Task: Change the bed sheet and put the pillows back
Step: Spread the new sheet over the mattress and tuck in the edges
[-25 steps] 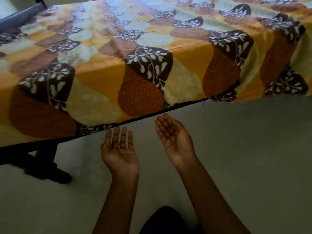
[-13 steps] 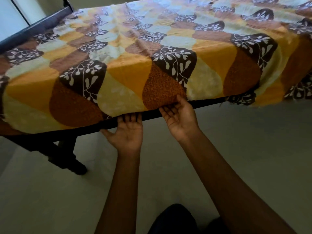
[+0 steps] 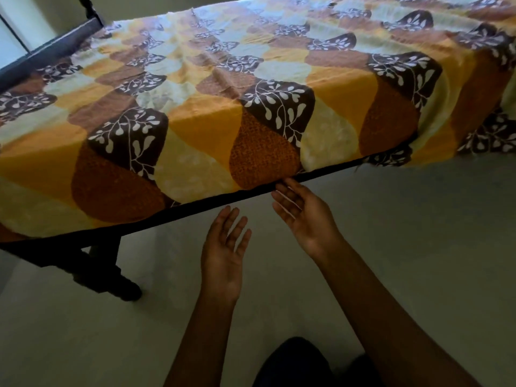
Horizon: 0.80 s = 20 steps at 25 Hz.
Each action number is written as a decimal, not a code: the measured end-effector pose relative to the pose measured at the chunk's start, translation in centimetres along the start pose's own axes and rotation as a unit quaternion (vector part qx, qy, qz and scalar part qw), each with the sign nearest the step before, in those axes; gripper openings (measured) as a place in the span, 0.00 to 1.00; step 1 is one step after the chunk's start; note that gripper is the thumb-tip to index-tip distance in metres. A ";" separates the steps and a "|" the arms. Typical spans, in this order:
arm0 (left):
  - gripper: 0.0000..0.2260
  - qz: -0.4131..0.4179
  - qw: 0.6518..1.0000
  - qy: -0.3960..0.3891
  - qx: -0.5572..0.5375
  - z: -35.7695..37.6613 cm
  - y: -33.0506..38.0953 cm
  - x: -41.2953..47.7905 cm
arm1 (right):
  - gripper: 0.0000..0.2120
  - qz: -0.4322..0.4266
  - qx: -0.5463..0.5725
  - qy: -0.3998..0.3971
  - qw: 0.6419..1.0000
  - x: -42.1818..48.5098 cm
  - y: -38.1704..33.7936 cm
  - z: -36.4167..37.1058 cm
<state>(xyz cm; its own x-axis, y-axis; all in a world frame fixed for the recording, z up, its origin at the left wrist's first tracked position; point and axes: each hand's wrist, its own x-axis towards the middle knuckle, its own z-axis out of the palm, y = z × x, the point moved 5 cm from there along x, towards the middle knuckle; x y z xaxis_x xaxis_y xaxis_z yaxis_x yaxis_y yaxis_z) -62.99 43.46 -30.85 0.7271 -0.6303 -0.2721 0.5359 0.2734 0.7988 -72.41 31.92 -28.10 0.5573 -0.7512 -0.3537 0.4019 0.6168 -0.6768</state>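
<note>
A bed sheet (image 3: 212,113) patterned in orange, cream and brown with white leaf prints covers the bed and hangs over its near side. Its lower edge meets the dark bed frame rail (image 3: 195,205). My left hand (image 3: 224,252) is held palm up below the rail, fingers straight, holding nothing. My right hand (image 3: 303,216) is palm up too, its fingertips right at the sheet's lower edge by the rail. No pillows are in view.
A dark turned bed leg (image 3: 111,275) stands on the pale floor (image 3: 418,247) at the left. The dark footboard rail (image 3: 47,54) runs along the far left edge. At the right end the sheet hangs loose below the frame.
Both hands had reached up to the sheet's lower edge at the rail half a second ago. Now they have drawn back a little; the left hand sits lower, away from the rail.
</note>
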 end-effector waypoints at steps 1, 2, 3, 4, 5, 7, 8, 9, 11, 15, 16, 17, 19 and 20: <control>0.11 0.023 0.994 -0.035 0.099 0.7 0.0 -0.3 | 0.12 -0.016 -0.043 0.011 0.999 -0.2 -0.1 -1.1; 0.10 0.052 0.976 -0.078 0.196 1.9 0.0 -0.3 | 0.11 -0.037 -0.083 0.025 0.996 -0.2 -0.6 -2.3; 0.10 0.082 0.951 -0.120 0.272 3.4 -0.1 -0.1 | 0.11 -0.059 -0.118 0.042 0.990 0.0 -1.4 -3.5; 0.09 0.108 0.926 -0.160 0.324 5.1 -0.3 0.2 | 0.11 -0.081 -0.150 0.060 0.983 0.2 -2.4 -4.5; 0.10 0.130 0.902 -0.197 0.362 6.8 -0.4 0.5 | 0.11 -0.102 -0.180 0.077 0.975 0.3 -3.5 -5.5; 0.11 0.163 0.848 -0.277 0.421 10.6 -1.0 1.1 | 0.10 -0.140 -0.225 0.108 0.958 0.4 -6.1 -7.0; 0.11 0.174 0.820 -0.318 0.443 12.5 -1.3 1.2 | 0.09 -0.155 -0.240 0.125 0.950 0.3 -7.4 -7.6; 0.12 0.184 0.789 -0.356 0.466 14.2 -1.6 1.1 | 0.08 -0.166 -0.251 0.138 0.944 0.0 -8.7 -8.1; 0.13 0.214 0.728 -0.420 0.497 17.8 -1.6 0.9 | 0.07 -0.181 -0.263 0.169 0.932 -0.6 -11.8 -8.9; 0.14 0.309 0.646 -0.485 0.502 25.6 0.0 0.5 | 0.06 -0.207 -0.284 0.240 0.905 -2.2 -18.3 -10.1; 0.14 0.332 0.618 -0.506 0.501 27.7 0.2 0.3 | 0.07 -0.219 -0.286 0.252 0.898 -2.5 -20.1 -10.4; 0.16 0.359 0.587 -0.522 0.504 29.7 0.2 0.2 | 0.07 -0.230 -0.291 0.259 0.892 -2.6 -21.7 -10.6; 0.18 0.420 0.523 -0.538 0.511 34.0 0.1 0.1 | 0.07 -0.255 -0.305 0.271 0.877 -2.0 -25.2 -12.2; 0.18 0.454 0.494 -0.539 0.509 36.5 -0.4 0.4 | 0.06 -0.271 -0.310 0.285 0.865 -1.3 -27.4 -13.6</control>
<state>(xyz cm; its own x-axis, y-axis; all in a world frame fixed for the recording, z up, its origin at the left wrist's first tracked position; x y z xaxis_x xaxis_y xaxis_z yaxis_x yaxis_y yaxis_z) -78.64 16.56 -11.69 -0.4761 -0.7538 0.4528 -0.6934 0.6385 0.3339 -94.05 12.85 -17.91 -0.1118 -0.9936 -0.0178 -0.0740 0.0262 -0.9969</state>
